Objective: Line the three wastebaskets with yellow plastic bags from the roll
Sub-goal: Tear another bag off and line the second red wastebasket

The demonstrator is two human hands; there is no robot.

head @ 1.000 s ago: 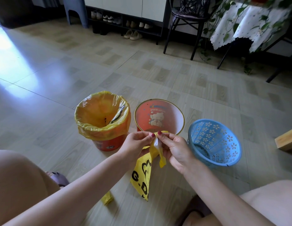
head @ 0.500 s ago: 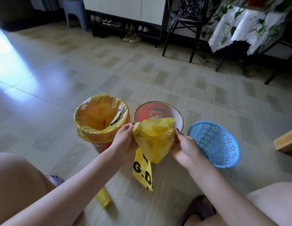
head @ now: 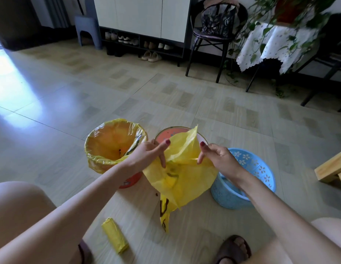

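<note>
Left hand (head: 146,154) and right hand (head: 217,155) each have their grip pinched on the mouth edge of the yellow bag (head: 182,172), spreading it before the unlined red wastebasket (head: 166,132). Lined wastebasket (head: 101,149) left, blue wastebasket (head: 261,168) right, roll (head: 114,235) on open floor (head: 223,115).

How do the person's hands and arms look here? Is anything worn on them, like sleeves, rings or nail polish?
Both forearms are bare, with no sleeve in view. The left hand and the right hand each show a nail painted dark red. No ring, watch or bracelet can be seen on either hand or wrist.
</note>
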